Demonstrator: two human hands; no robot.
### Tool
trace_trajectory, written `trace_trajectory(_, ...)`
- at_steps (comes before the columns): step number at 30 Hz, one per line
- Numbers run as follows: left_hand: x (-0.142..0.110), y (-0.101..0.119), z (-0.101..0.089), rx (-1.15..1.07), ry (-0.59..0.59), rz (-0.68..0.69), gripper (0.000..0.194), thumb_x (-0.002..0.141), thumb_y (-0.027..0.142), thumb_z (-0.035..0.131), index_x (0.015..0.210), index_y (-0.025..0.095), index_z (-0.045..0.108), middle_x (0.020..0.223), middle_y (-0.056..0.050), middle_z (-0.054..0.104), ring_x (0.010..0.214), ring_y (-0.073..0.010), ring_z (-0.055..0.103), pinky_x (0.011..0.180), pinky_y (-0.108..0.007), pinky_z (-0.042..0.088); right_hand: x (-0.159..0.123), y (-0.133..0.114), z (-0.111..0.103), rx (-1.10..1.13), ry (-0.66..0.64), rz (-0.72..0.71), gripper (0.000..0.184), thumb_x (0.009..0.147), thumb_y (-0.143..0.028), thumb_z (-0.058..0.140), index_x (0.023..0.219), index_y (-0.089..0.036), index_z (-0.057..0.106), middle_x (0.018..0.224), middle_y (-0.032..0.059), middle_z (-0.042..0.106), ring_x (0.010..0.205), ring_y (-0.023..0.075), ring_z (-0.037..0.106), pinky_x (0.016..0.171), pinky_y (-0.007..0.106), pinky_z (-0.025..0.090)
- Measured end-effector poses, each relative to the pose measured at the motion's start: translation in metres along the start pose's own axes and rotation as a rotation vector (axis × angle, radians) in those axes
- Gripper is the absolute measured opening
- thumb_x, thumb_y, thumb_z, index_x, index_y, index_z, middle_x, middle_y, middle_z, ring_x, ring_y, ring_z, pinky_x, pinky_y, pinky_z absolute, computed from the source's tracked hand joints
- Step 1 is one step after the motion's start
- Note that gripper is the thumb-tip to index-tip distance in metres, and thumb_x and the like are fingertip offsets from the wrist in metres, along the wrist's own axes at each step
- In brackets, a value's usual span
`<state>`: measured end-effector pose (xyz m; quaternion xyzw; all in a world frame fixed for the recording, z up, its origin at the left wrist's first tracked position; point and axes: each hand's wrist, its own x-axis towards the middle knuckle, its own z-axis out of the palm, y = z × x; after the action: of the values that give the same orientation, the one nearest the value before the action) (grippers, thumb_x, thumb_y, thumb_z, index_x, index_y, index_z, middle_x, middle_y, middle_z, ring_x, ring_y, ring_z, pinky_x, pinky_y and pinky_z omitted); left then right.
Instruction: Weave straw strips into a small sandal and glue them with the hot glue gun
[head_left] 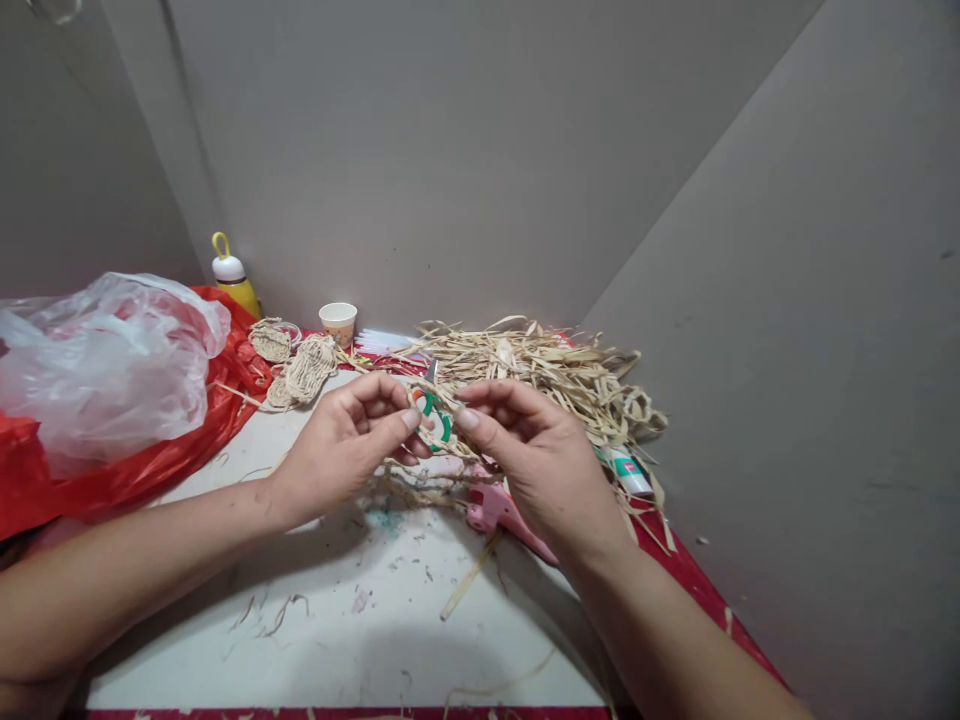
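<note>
My left hand (352, 435) and my right hand (536, 455) meet above the middle of the white table (337, 620). Both pinch thin tan straw strands (431, 400) between thumb and fingers. Green-handled scissors (436, 418) lie just behind the fingertips, on the table. More loose strands trail down under my hands. A pink glue gun (495, 510) lies beneath my right wrist, partly hidden by it.
A heap of dried straw strips (547, 370) fills the back right. Woven straw pieces (300, 370), a paper cup (338, 322) and a yellow bottle (234, 280) stand at the back. Red and clear plastic bags (105, 380) crowd the left. A small tube (626, 470) lies right.
</note>
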<state>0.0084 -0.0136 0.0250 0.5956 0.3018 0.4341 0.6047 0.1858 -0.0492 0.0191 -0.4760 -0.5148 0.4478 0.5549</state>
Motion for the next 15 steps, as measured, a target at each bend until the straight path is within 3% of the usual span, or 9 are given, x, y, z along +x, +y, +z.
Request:
trace_trajectory(4,0.0011,0.0016,-0.0011,-0.028,-0.061,-0.062,0.014,0.082,0.02,0.067,0.081,0.017,0.053,0.065,0.003,0.064,0.061,-0.0116,0.067,0.06,-0.023,0.056,-0.0002,0.0034,0.0024,0.0,-0.009,-0.091,0.013,0.081,-0.031,0.074,0.077,-0.022,0.067,0.068,-0.0028,0.057,0.057,0.009,0.05,0.046,0.018,0.043)
trace_trajectory(9,0.001,0.0058,-0.001,0.029,-0.033,-0.041,0.015,0.08,0.016,0.068,0.078,0.016,0.053,0.065,0.003,0.064,0.058,-0.0105,0.066,0.057,-0.02,0.054,-0.0019,0.002,0.0006,0.015,0.007,0.007,0.015,0.082,-0.039,0.072,0.086,-0.025,0.067,0.066,-0.0039,0.055,0.042,0.0088,0.046,0.03,0.02,0.033)
trace_trajectory(13,0.0017,0.0039,-0.0027,-0.033,-0.028,-0.042,0.017,0.08,0.018,0.07,0.08,0.016,0.053,0.064,0.004,0.065,0.059,-0.0116,0.067,0.058,-0.021,0.055,-0.0009,0.0011,0.0046,-0.031,0.042,-0.105,0.013,0.078,-0.03,0.075,0.076,-0.022,0.065,0.066,-0.0031,0.059,0.054,0.0103,0.052,0.047,0.021,0.044)
trace_trajectory(15,0.003,0.0022,-0.0045,-0.08,-0.036,-0.065,0.019,0.079,0.02,0.072,0.085,0.017,0.055,0.063,0.004,0.066,0.06,-0.012,0.068,0.059,-0.021,0.055,-0.0003,0.0015,0.0067,-0.05,0.027,-0.136,0.013,0.078,-0.028,0.074,0.074,-0.022,0.065,0.066,-0.0031,0.059,0.058,0.0107,0.052,0.053,0.022,0.045)
